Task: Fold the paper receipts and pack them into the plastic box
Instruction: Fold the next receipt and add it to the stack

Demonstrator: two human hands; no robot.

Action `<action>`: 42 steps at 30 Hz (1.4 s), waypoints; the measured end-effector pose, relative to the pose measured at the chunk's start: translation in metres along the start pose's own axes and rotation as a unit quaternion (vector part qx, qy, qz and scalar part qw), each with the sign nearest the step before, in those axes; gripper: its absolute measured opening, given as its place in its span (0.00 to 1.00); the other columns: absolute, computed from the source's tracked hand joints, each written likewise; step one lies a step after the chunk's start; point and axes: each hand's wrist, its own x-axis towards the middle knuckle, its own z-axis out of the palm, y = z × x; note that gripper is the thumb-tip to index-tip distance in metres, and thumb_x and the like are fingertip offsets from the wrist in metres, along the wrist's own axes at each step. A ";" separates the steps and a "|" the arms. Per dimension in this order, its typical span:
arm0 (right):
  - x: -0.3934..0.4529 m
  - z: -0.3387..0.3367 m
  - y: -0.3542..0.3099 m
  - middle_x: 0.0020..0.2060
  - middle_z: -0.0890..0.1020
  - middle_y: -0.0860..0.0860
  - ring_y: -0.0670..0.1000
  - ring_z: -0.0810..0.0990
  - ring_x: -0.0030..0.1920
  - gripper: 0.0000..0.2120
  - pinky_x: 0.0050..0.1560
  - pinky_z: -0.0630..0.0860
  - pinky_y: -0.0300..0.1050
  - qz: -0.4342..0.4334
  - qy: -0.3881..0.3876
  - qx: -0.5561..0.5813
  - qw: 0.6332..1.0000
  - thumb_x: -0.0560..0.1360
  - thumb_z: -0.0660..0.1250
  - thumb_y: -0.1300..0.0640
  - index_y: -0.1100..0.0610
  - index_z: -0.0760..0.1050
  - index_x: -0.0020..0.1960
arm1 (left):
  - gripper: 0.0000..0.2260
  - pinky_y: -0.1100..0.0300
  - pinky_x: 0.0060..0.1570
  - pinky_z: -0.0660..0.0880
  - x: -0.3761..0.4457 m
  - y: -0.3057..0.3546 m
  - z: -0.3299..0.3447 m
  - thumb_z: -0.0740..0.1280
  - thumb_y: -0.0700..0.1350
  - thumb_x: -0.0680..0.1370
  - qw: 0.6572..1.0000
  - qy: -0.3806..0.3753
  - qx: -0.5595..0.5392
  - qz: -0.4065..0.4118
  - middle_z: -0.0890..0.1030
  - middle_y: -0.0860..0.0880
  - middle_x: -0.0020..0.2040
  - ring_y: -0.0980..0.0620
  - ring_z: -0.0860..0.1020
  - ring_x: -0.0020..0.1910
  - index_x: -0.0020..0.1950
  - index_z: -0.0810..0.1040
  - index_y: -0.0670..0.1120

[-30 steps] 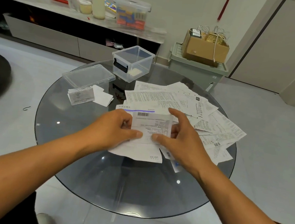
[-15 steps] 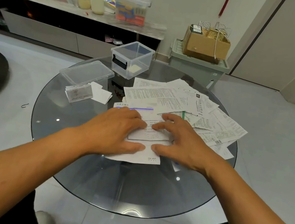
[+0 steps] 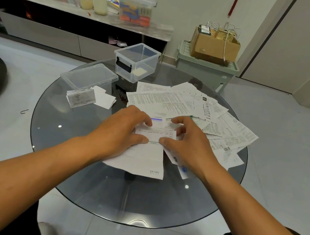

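A folded receipt (image 3: 155, 135) is being creased flat on the glass table (image 3: 70, 130), pressed between the left hand (image 3: 121, 130) and right hand (image 3: 188, 141), thumbs and curled fingers pinching its edges. Next, it probably must be carried to the open plastic box (image 3: 137, 62) beyond the loose receipts (image 3: 218, 121).

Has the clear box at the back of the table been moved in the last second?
No. The clear box sits by its lid at the table's far edge, as before.
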 end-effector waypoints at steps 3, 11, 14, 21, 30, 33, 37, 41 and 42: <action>0.002 0.000 0.000 0.38 0.78 0.45 0.44 0.79 0.38 0.26 0.40 0.76 0.41 -0.005 0.006 0.060 0.998 0.74 0.77 0.52 0.40 0.70 0.67 | 0.19 0.57 0.63 0.71 0.001 -0.001 0.000 0.73 0.55 0.77 0.999 -0.001 0.031 0.012 0.71 0.58 0.66 0.57 0.68 0.61 0.66 0.75 0.60; -0.004 -0.003 -0.005 0.43 0.81 0.47 0.49 0.76 0.39 0.23 0.48 0.79 0.48 -0.133 0.065 0.159 0.976 0.76 0.75 0.58 0.39 0.75 0.65 | 0.16 0.62 0.52 0.75 -0.001 0.004 0.000 0.70 0.54 0.79 0.995 0.010 -0.098 -0.028 0.81 0.60 0.58 0.61 0.78 0.53 0.66 0.77 0.59; -0.007 -0.006 -0.006 0.44 0.82 0.42 0.45 0.76 0.41 0.15 0.46 0.74 0.38 -0.186 0.102 0.169 0.962 0.76 0.76 0.57 0.43 0.80 0.58 | 0.07 0.64 0.37 0.72 0.002 0.010 -0.003 0.69 0.53 0.80 0.981 0.036 -0.180 -0.065 0.84 0.54 0.41 0.61 0.79 0.36 0.49 0.84 0.53; -0.009 0.006 -0.002 0.59 0.80 0.42 0.45 0.74 0.60 0.12 0.60 0.70 0.38 -0.301 0.072 0.008 0.951 0.79 0.68 0.43 0.47 0.86 0.55 | 0.13 0.57 0.47 0.84 -0.002 0.029 -0.016 0.58 0.43 0.85 0.841 -0.075 -0.512 -0.158 0.86 0.40 0.52 0.44 0.86 0.49 0.59 0.82 0.41; -0.009 0.002 -0.017 0.42 0.84 0.52 0.47 0.82 0.41 0.17 0.46 0.80 0.42 -0.107 0.023 0.282 0.953 0.73 0.79 0.60 0.48 0.81 0.58 | 0.08 0.58 0.53 0.82 -0.008 0.027 -0.014 0.65 0.37 0.82 0.848 -0.118 -0.501 -0.124 0.86 0.39 0.53 0.45 0.86 0.53 0.61 0.77 0.37; -0.008 0.000 -0.020 0.39 0.87 0.54 0.48 0.83 0.37 0.04 0.41 0.80 0.41 -0.054 0.002 0.303 0.951 0.73 0.78 0.57 0.54 0.85 0.47 | 0.05 0.59 0.47 0.83 -0.010 0.029 -0.015 0.68 0.39 0.81 0.882 -0.112 -0.442 -0.118 0.87 0.40 0.46 0.45 0.87 0.46 0.52 0.78 0.37; -0.009 0.000 -0.019 0.40 0.87 0.51 0.48 0.84 0.41 0.03 0.44 0.80 0.41 -0.072 0.028 0.299 0.951 0.76 0.75 0.56 0.55 0.85 0.45 | 0.06 0.63 0.40 0.82 -0.008 0.036 -0.018 0.66 0.42 0.82 0.876 -0.092 -0.449 -0.150 0.87 0.40 0.44 0.49 0.86 0.39 0.49 0.79 0.39; -0.010 -0.001 -0.016 0.41 0.88 0.51 0.48 0.86 0.42 0.02 0.47 0.82 0.40 -0.085 0.003 0.325 0.942 0.75 0.76 0.60 0.55 0.86 0.47 | 0.07 0.63 0.41 0.83 -0.007 0.037 -0.022 0.65 0.42 0.83 0.834 -0.074 -0.512 -0.192 0.86 0.38 0.46 0.49 0.86 0.40 0.52 0.80 0.39; -0.010 0.000 -0.014 0.39 0.87 0.51 0.48 0.85 0.40 0.01 0.45 0.81 0.39 -0.085 -0.002 0.320 0.943 0.75 0.76 0.60 0.55 0.85 0.47 | 0.07 0.63 0.40 0.83 -0.007 0.037 -0.023 0.66 0.42 0.83 0.828 -0.076 -0.519 -0.198 0.86 0.39 0.46 0.50 0.86 0.40 0.52 0.81 0.39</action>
